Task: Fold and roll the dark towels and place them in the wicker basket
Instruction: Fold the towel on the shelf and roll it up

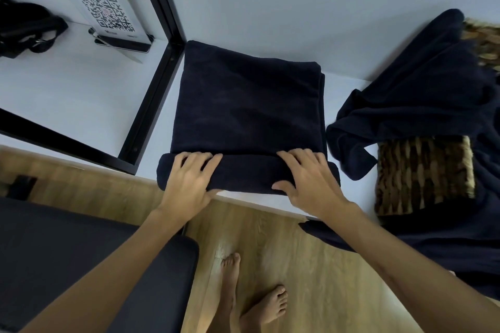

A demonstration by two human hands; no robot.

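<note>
A dark navy folded towel (247,105) lies flat on the white table (81,94), its near end turned up into a short roll at the table's front edge. My left hand (189,178) grips the left part of that roll, fingers over the top and thumb under the front. My right hand (308,181) grips the right part the same way. The wicker basket (424,173) stands to the right, with more dark towels (422,84) draped loosely over and around it, hiding most of its rim.
A black frame post (151,100) stands just left of the towel. Behind it are a QR code sign (102,8), a black bag (27,27) and a flat dark device (121,44). A dark cushioned seat (81,265) sits lower left; bare feet stand on the wood floor (311,265).
</note>
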